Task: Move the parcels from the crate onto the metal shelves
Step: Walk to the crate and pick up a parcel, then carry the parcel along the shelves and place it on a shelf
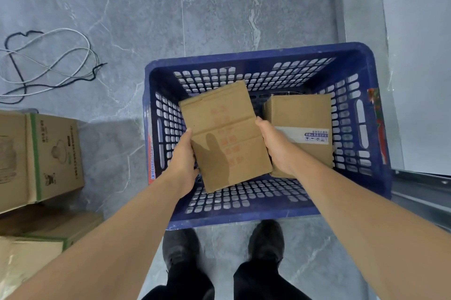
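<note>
Over the blue crate (266, 214) we are holding a brown cardboard parcel (225, 136) between both hands, tilted with its far end turned a little to the left. Our left hand (183, 163) is pressing against its left edge and our right hand (275, 146) is clasping its right edge; the fingers of both are wrapping underneath, so we are not seeing them. Faded red print is running down the top face, too blurred for us to read. A second parcel (302, 114) is lying inside the crate just to the right, partly covered by our right hand and wrist, with a white label (314, 135) showing on its near side. Whether the held parcel is touching the crate floor we cannot tell, since it is hiding what lies below. The crate's far half is showing open slotted bottom. Our two dark shoes (180, 248) are standing just behind the near wall. On the grey floor (219, 7), loose cables (48, 65) are lying well to the left, and larger cartons (41, 155) are being cut off by the left edge. A metal rail (419, 192) is being cut off at the right.
</note>
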Demonstrator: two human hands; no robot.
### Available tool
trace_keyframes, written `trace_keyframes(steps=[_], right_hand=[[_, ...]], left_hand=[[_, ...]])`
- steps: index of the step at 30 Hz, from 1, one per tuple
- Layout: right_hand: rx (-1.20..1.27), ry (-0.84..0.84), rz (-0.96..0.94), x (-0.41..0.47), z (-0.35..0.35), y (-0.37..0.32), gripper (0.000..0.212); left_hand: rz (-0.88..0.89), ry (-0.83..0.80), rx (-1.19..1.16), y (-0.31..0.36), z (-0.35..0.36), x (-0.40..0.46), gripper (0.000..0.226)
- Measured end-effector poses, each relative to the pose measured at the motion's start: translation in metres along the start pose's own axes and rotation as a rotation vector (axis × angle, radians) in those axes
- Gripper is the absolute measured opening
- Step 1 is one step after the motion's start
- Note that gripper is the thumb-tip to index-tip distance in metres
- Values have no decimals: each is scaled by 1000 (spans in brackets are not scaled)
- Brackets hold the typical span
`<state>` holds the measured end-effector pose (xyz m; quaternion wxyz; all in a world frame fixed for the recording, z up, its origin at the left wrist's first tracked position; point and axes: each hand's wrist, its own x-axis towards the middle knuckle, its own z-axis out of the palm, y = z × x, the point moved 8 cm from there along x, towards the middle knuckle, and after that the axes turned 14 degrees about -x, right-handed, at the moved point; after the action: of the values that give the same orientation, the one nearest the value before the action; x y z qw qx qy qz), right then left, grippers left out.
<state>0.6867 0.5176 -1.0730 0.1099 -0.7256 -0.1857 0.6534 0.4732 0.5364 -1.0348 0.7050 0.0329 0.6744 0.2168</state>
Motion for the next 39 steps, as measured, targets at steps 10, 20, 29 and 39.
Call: trace_keyframes(steps=[10, 20, 29, 39], right_hand=[[-51, 36, -81, -64, -9, -22, 54], [-149, 49, -269, -266, -43, -127, 53], [-164, 208, -452, -489, -76, -241, 56], [-146, 344, -698, -688, -94, -329, 63]], left_hand=[[75, 26, -28, 11, -8, -55, 46], [182, -62, -29, 106, 8, -240, 42], [339, -210, 10, 221, 20, -450, 41], [541, -443, 105, 311, 23, -635, 62]])
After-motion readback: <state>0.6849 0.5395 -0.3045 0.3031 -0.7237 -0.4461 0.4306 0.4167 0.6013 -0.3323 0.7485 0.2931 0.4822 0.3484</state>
